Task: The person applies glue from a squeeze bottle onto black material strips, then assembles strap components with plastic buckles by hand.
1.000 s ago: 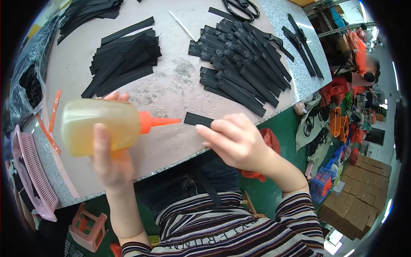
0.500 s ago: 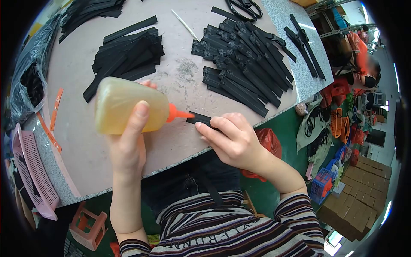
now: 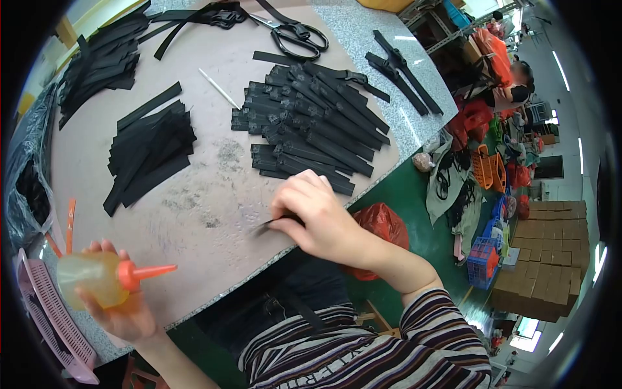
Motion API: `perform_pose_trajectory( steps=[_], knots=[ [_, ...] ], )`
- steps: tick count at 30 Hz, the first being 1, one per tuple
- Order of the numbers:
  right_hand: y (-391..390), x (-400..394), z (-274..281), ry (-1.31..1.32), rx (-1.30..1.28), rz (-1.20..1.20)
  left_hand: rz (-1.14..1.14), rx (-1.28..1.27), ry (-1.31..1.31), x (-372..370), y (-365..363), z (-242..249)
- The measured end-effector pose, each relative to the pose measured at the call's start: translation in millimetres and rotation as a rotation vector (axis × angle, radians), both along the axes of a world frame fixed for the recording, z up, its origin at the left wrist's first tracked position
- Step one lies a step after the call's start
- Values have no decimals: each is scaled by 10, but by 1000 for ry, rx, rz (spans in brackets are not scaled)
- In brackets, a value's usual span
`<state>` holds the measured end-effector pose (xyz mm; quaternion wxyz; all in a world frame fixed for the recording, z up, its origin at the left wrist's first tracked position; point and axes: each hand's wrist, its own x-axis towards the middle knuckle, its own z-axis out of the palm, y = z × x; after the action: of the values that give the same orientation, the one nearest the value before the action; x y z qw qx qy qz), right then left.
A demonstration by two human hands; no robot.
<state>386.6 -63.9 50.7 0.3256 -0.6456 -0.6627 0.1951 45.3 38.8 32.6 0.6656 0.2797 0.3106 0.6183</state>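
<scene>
My left hand point(image 3: 129, 318) is wrapped around a squeeze bottle point(image 3: 91, 279) of yellowish liquid, near the table's front left edge. Its orange-red nozzle point(image 3: 152, 271) points right, away from the strips. Between the thumb and fingers of my right hand point(image 3: 317, 211) is a black strap point(image 3: 262, 228), mostly hidden and its free end blurred. Just beyond that hand lies a fanned pile of black straps point(image 3: 311, 123) with marked ends. A second pile of black strips point(image 3: 152, 152) lies farther left on the table point(image 3: 194, 240).
Black-handled scissors point(image 3: 298, 42) and a white stick point(image 3: 219, 88) lie at the back. Buckled straps point(image 3: 402, 71) rest on the speckled edge. A pink basket point(image 3: 55, 324) stands at left; a red bag point(image 3: 376, 236) is below the right edge. Another person point(image 3: 515, 91) is far right.
My left hand has carried the bottle left and toward me, away from the strap. My right hand has lifted the strap off the tabletop. The camera view has shifted.
</scene>
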Motion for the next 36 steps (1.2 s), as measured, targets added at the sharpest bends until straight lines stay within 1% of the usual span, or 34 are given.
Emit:
perform_pose_trajectory(
  steps=[1,2,4,6,8,10,11,12,14,17,20,21,24,25,28,30,31,32,34,35,36],
  knots=[
    [-4,92,54,78,-45,-28,-69,12,-88,-118,-19,-47],
    [-3,207,119,157,-92,-54,-78,8,-112,-227,-51,-92],
    [98,586,339,489,-64,-328,-92,-9,-158,-369,-122,-135],
    [199,1192,394,573,3,-426,-93,-17,-188,-482,-167,-197],
    [310,1655,372,570,-29,-431,-96,-15,-216,-533,-192,-237],
    [436,1950,144,365,-80,-427,-99,-16,-239,-556,-214,-268],
    [474,2023,78,-19,-100,-512,-104,-5,-248,-567,-229,-281],
    [503,2065,16,-155,12,-546,-107,7,-256,-574,-251,-295],
    [512,2258,-102,-187,162,-472,-110,21,-271,-598,-296,-327],
    [577,2350,-178,-408,253,-254,-114,11,-266,-604,-325,-323],
    [618,2286,-153,-581,207,-259,-99,-12,-237,-526,-275,-249],
    [654,2227,-54,-603,333,-204,-91,-19,-240,-525,-268,-244],
    [735,1978,332,-345,387,-139,-69,-31,-259,-533,-279,-250],
    [784,1935,459,-420,475,-90,-69,-33,-265,-538,-269,-249],
    [915,1778,860,-402,500,-116,-126,2,-305,-531,-250,-265],
    [1052,1824,961,-150,489,-189,-118,-1,-313,-510,-259,-271],
    [1095,1812,1053,-5,465,-181,-113,0,-317,-504,-258,-266],
    [1114,1741,1125,240,471,-130,-95,-11,-313,-495,-264,-258],
    [1095,1598,1183,515,345,-42,-60,-30,-312,-450,-268,-234],
    [1037,1419,1197,679,230,-76,-53,-43,-277,-447,-249,-225],
    [1001,1291,1166,854,123,-45,-45,-57,-241,-454,-233,-215]
  ],
)
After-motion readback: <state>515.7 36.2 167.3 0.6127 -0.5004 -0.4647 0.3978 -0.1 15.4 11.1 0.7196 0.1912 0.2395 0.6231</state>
